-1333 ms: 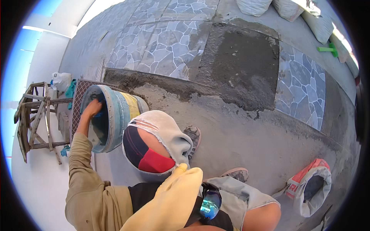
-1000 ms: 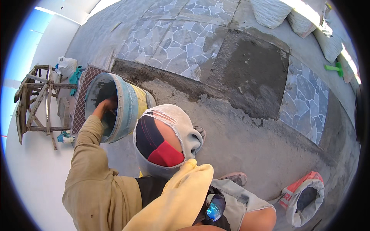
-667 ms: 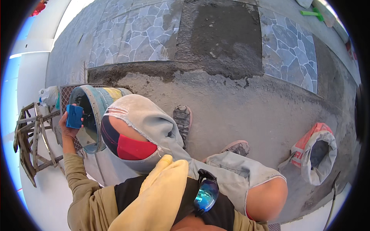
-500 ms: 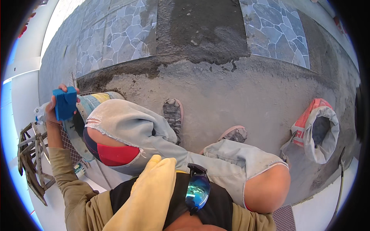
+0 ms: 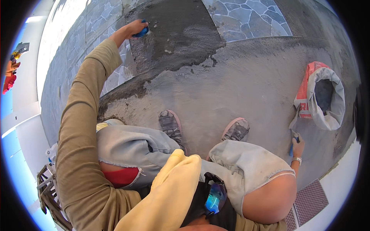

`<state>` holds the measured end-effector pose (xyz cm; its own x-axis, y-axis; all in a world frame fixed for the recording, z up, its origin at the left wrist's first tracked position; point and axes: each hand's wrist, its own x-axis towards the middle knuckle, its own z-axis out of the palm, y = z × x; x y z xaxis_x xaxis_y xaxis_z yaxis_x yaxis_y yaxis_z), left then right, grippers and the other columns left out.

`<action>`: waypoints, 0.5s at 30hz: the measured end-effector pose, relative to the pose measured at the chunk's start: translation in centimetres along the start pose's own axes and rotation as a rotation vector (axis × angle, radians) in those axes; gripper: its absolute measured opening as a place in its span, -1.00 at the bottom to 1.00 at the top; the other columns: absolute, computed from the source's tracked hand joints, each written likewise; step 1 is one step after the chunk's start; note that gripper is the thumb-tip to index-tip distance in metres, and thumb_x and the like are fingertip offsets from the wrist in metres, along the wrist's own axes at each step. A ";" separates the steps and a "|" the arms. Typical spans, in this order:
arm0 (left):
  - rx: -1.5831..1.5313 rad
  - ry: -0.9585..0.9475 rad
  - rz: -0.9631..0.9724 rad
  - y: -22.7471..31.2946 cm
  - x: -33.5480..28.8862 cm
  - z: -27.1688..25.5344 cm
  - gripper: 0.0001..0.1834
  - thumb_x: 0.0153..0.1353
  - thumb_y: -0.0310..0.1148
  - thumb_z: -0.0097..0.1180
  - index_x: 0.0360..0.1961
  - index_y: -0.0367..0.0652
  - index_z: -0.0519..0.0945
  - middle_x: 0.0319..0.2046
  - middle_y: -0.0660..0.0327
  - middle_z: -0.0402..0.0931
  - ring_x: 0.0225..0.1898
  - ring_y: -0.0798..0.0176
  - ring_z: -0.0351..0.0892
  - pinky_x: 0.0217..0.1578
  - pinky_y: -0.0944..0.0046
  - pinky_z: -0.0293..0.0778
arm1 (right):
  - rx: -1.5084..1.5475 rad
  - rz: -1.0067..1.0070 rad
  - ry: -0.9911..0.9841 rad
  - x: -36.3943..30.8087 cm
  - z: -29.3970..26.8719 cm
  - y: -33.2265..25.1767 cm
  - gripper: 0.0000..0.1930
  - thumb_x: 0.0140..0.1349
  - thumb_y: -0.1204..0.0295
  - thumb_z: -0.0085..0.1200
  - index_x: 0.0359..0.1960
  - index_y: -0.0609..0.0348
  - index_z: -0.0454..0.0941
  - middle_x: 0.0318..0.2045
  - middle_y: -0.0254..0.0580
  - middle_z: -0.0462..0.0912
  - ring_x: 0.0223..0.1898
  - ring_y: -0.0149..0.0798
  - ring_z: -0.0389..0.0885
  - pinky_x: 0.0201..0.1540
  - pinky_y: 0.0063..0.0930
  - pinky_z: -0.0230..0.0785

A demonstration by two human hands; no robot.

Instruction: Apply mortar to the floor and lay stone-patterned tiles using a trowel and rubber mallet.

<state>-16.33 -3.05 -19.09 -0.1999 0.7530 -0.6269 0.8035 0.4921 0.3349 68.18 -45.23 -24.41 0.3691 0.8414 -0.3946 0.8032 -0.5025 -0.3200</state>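
Gripping the blue sponge (image 5: 141, 32) with your left hand (image 5: 135, 27), you reach far out over the dark wet patch (image 5: 181, 34). The sponge is at the left part of this patch, just beside its left edge. Your fingers are bent around the sponge and press on it; whether its underside touches the patch, I cannot tell.

Along the left edge of the patch lie stone-pattern tiles (image 5: 111, 81), partly covered by your sleeve (image 5: 83, 92). At its right edge lies another stone-pattern tile (image 5: 250, 17).

Your right hand (image 5: 297, 147) is low, near the right edge of the grey floor (image 5: 216, 92). Its fingers are curled around a blue object (image 5: 296, 136), of which the most part is hidden, so its kind is not clear. Just above this hand, the red and white bag (image 5: 338, 92) stands with its mouth open, also near the floor's right edge.

Between both hands, your two shoes (image 5: 236, 129) rest apart on the floor. Beside your left knee a small part of the bucket (image 5: 111, 122) is visible, and a wooden stand (image 5: 48, 192) is farther left.
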 end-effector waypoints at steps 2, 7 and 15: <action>-0.130 0.071 0.018 2.1 1.1 -0.1 -0.66 0.43 0.00 0.05 0.02 0.03 0.51 -0.32 0.30 0.49 -0.45 0.39 0.47 -0.55 0.27 0.35 | -0.013 0.014 0.040 -1.0 -0.3 0.8 -0.48 0.12 0.40 0.20 0.16 0.32 0.58 0.01 0.19 0.70 0.05 0.09 0.67 0.19 -0.23 0.40; -0.166 -0.024 0.137 3.2 -2.2 1.8 -0.67 0.40 -0.04 0.07 0.06 0.08 0.51 -0.31 0.28 0.51 -0.37 0.38 0.48 -0.52 0.22 0.37 | 0.041 0.018 0.114 -1.6 -0.1 2.7 -0.49 0.13 0.44 0.21 0.17 0.28 0.58 0.02 0.19 0.69 0.07 0.09 0.65 0.19 -0.22 0.39; 0.359 -0.221 0.262 5.8 -1.2 6.9 -0.61 0.39 -0.04 0.01 0.02 -0.09 0.56 -0.15 0.13 0.60 -0.21 0.06 0.62 -0.40 -0.06 0.56 | 0.006 0.024 0.097 -1.8 -0.8 1.3 -0.50 0.13 0.49 0.20 0.16 0.29 0.59 0.00 0.20 0.69 0.04 0.11 0.66 0.17 -0.20 0.39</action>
<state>-7.58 -4.13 -21.20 0.1270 0.7016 -0.7012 0.9611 0.0877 0.2618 68.88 -47.27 -23.43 0.4324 0.8442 -0.3169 0.7906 -0.5239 -0.3170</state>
